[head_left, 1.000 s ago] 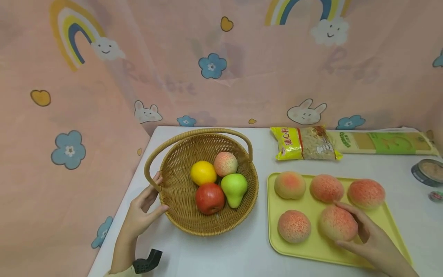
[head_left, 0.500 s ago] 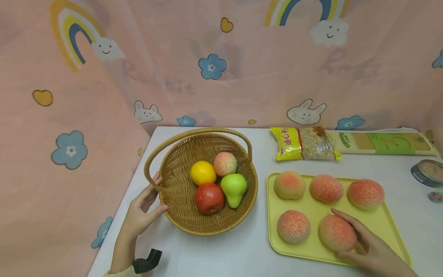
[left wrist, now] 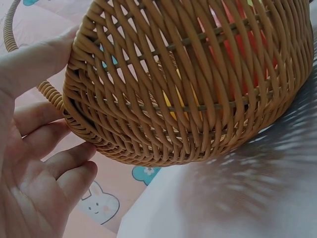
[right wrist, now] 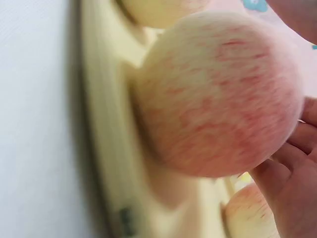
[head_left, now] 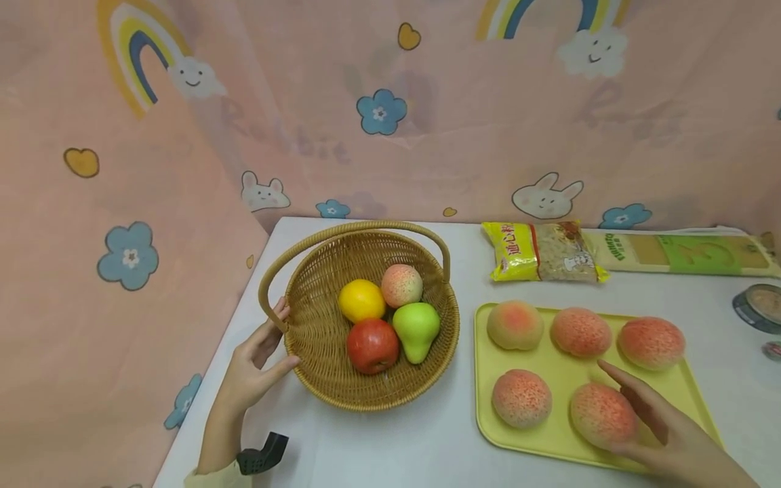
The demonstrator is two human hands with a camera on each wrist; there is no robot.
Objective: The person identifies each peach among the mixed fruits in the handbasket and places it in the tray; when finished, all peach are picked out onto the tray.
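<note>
On the left a wicker basket (head_left: 317,369) holds a yellow lemon-like fruit (head_left: 362,301), a small peach (head_left: 402,285), a red apple (head_left: 373,346) and a green pear (head_left: 416,331). My left hand (head_left: 259,362) grips its left rim beside the handle base, thumb and curled fingers against the wicker (left wrist: 163,99). A yellow tray (head_left: 563,373) on the right carries several pink peaches. Around the front peach (head_left: 603,415) my right hand (head_left: 668,434) is spread, forefinger extended and off it. In the right wrist view that peach (right wrist: 218,94) rests on the tray, partly hiding the fingers.
Behind the tray lie a yellow noodle bag (head_left: 543,251) and a long green-and-tan packet (head_left: 683,252). A round tin (head_left: 759,307) and a small wrapped item (head_left: 772,350) sit at the right edge. A pink patterned cloth (head_left: 457,122) stands behind the white table.
My right hand's fingers have loosened and spread away from the front peach, which stays on the tray. The left hand has kept its place at the basket. The head view has shifted slightly.
</note>
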